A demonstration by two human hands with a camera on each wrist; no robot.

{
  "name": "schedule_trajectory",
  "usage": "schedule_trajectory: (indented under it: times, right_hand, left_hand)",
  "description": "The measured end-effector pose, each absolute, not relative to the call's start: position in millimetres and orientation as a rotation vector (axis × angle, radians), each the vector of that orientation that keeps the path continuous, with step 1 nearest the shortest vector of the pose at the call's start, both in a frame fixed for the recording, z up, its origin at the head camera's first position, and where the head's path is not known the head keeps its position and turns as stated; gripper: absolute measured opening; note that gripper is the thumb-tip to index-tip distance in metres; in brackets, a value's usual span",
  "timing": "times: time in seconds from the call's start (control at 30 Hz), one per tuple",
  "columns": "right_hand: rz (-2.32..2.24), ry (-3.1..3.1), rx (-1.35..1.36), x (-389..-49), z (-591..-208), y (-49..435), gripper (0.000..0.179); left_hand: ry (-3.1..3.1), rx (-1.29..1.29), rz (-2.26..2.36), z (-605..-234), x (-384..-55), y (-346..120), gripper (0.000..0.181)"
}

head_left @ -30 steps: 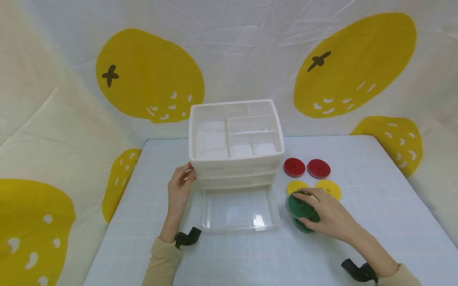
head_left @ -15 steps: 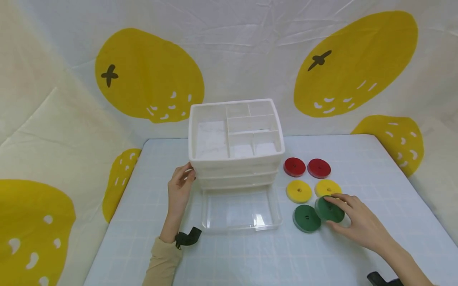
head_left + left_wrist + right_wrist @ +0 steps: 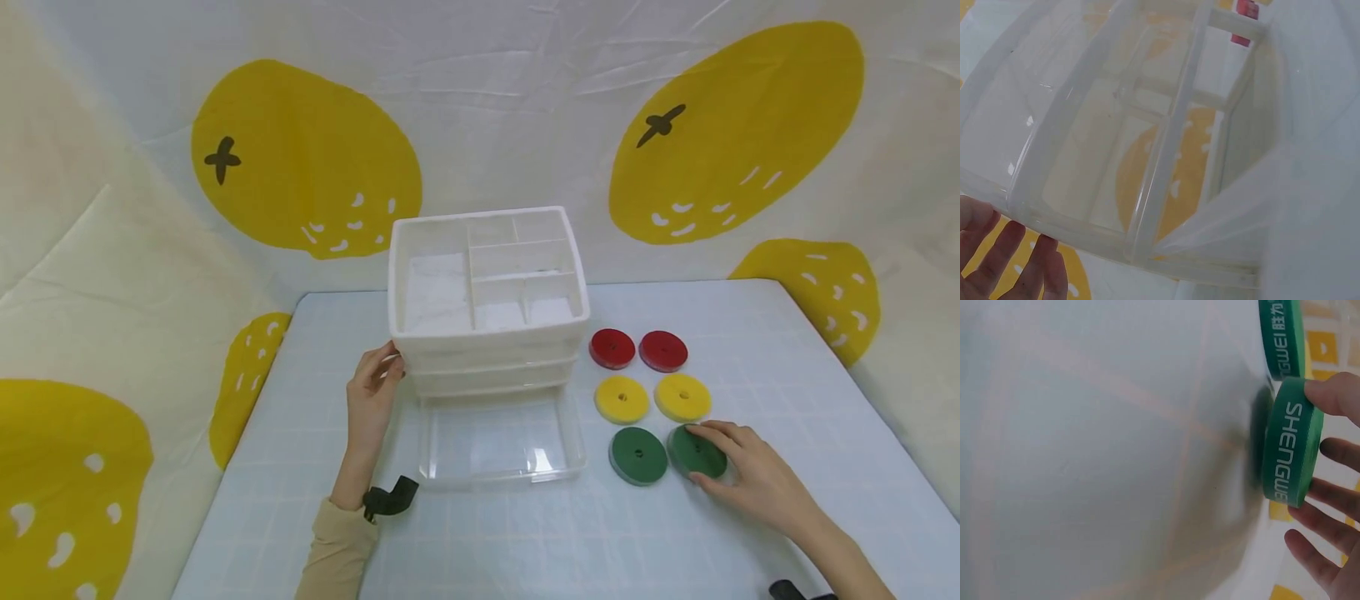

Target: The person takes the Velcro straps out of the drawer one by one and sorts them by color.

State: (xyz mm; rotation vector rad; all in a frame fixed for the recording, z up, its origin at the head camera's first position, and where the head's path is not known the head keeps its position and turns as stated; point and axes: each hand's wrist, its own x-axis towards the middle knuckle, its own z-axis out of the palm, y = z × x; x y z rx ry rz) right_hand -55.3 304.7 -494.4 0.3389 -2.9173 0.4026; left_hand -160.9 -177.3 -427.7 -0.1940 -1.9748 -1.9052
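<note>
A white drawer organizer (image 3: 491, 358) stands mid-table. Its clear bottom drawer (image 3: 501, 437) is pulled out. My left hand (image 3: 371, 387) touches the organizer's left side with its fingertips; in the left wrist view the fingers (image 3: 1010, 250) lie along the side edge of the frame. On the right, my right hand (image 3: 757, 471) holds a green tape roll (image 3: 1289, 440) between thumb and fingers, low at the table beside another green tape roll (image 3: 637, 456). Lettering shows on the held roll's rim in the right wrist view. Whether its underside fully meets the table is hard to tell.
Two yellow rolls (image 3: 622, 399) lie behind the green ones, and two red rolls (image 3: 612, 348) farther back. The organizer's top tray (image 3: 437, 287) is divided into several compartments. A patterned cloth backdrop (image 3: 517, 125) rises behind the table's far edge.
My right hand has carried the upper green roll to the right and down, from above the other green roll to beside it. The left hand keeps its place at the organizer.
</note>
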Motion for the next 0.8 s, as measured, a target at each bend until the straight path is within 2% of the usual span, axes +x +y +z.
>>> schedule_trajectory:
  times: [0.4, 0.8]
  right_hand:
    - [0.409, -3.02, 0.271, -58.2, -497.7, 303.4, 0.064]
    - [0.376, -2.969, 0.343, -58.5, -493.6, 303.0, 0.065]
  left_hand:
    - [-1.954, -0.215, -1.882, -453.3, -175.4, -182.6, 0.033]
    - [-1.967, -0.225, -1.861, -453.7, -174.8, -185.1, 0.032]
